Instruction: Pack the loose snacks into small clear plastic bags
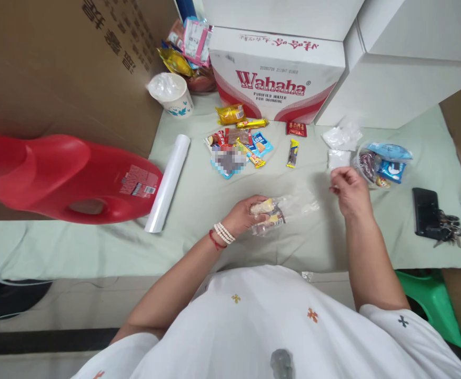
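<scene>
My left hand [243,216], with beads and a red string on its wrist, is closed around a clear plastic bag [299,206]. Inside that bag are small packaged snacks [276,216] in yellow and dark wrappers; my fingers hide part of them. Over to the right, my right hand [351,192] has its fingertips pinched together, and whatever is between them cannot be made out. Just beyond those fingertips lie a white square packet [338,158] and a pile of clear plastic bags [343,135]. Beside them stands a clear tub [362,171] holding wrapped snacks.
Wrapped snacks [239,138] lie in a pile before the Wahaba-style water carton [273,79]. A small yellow bar [292,153] and a red packet [296,129] lie apart. At left are a white roll [168,184], a red jug [76,179] and a paper cup [179,100]; at right, a phone [425,210] and keys [450,227].
</scene>
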The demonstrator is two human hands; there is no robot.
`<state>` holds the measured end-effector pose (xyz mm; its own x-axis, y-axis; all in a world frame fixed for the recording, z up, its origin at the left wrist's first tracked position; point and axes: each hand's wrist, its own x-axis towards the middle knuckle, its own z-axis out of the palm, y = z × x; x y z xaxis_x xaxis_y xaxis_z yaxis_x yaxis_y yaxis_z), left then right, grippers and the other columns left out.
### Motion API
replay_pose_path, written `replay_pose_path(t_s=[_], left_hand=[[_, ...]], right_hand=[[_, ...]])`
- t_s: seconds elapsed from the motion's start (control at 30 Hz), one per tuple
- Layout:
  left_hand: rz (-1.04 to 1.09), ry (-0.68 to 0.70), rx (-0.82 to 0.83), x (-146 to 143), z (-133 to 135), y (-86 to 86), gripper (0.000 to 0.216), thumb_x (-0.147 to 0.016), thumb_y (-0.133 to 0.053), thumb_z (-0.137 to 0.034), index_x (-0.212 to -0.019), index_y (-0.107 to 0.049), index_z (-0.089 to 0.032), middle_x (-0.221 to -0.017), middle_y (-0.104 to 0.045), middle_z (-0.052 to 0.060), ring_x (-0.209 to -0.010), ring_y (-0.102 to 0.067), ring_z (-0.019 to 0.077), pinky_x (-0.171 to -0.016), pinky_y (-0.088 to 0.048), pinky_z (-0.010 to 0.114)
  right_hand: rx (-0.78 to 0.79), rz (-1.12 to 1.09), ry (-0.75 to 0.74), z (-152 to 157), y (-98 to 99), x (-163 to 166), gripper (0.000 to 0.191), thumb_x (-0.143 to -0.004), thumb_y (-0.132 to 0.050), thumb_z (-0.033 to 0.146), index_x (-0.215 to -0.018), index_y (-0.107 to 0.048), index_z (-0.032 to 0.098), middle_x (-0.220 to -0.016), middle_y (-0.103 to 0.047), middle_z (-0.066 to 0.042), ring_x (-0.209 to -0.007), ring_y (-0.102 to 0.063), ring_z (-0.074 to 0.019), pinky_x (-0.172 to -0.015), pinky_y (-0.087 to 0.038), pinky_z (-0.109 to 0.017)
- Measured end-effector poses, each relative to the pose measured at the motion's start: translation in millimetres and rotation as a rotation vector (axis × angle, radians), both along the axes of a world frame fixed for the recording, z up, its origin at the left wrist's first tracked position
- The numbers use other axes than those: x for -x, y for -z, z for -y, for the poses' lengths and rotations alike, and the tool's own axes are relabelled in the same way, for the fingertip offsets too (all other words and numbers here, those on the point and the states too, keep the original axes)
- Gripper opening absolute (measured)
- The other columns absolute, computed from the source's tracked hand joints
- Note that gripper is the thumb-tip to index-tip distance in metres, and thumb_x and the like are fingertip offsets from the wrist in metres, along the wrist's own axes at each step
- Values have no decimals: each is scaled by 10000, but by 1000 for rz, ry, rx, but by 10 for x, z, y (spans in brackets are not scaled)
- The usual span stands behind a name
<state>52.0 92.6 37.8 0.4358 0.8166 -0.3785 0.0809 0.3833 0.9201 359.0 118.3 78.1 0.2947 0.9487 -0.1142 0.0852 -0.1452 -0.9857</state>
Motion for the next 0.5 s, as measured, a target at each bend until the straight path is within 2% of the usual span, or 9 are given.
replay_pose_path(t_s=[0.03, 0.07, 0.13, 0.23, 0.3, 0.37, 0.5], left_hand=[[-39, 34, -54, -6, -11, 9, 519, -668, -843, -340, -1143, -704, -182, -1103, -731, 80, -955, -693, 226, -880, -551, 361], [-74, 67, -115, -10, -22, 13, 490, -678, -826, -324, -1135, -720, -182, -1131, -728, 92, -990, -692, 241, -904, -548, 372], [-134, 125, -249, -12, -45, 5, 435, -691, -802, -284, -1112, -750, -192, -1159, -724, 103, -1041, -686, 260, -948, -537, 387], [-206, 160, -369, -2, -80, -16, 401, -704, -780, -227, -1104, -766, -210, -1126, -725, 92, -1045, -683, 257, -971, -526, 383], [-232, 141, -367, 3, -98, -15, 409, -693, -770, -198, -1101, -759, -210, -1105, -723, 76, -1026, -681, 244, -961, -524, 366], [-252, 100, -328, -15, -109, -3, 414, -674, -760, -183, -1087, -735, -197, -1072, -723, 55, -979, -676, 226, -921, -529, 343], [-400, 17, -295, -154, -122, -10, 368, -685, -734, -188, -1045, -661, -195, -966, -705, 14, -878, -646, 202, -845, -524, 327]], right_hand=[[-85, 111, 36, -13, -7, 29, 263, -804, -754, 468, -909, -665, 243, -859, -628, -15, -744, -572, -145, -629, -493, -259], [-133, 212, 0, -22, -12, 75, 269, -860, -695, 489, -986, -683, 251, -943, -656, -34, -837, -603, -167, -723, -521, -293], [-96, 360, -266, -27, -3, 194, 353, -894, -654, 509, -1137, -686, 254, -1053, -683, -62, -962, -626, -207, -849, -520, -348], [110, 491, -751, 7, 79, 345, 444, -805, -752, 484, -1160, -697, 223, -998, -714, -63, -887, -640, -211, -812, -505, -325], [235, 539, -892, 61, 153, 394, 331, -825, -720, 447, -1044, -723, 198, -842, -701, -31, -749, -614, -183, -712, -474, -284], [263, 598, -823, 142, 199, 441, 231, -887, -627, 394, -930, -716, 185, -734, -648, -14, -663, -568, -167, -644, -432, -266], [-7, 774, -540, 387, 194, 741, 184, -930, -529, 278, -930, -693, 194, -835, -611, -54, -713, -560, -178, -669, -435, -274]])
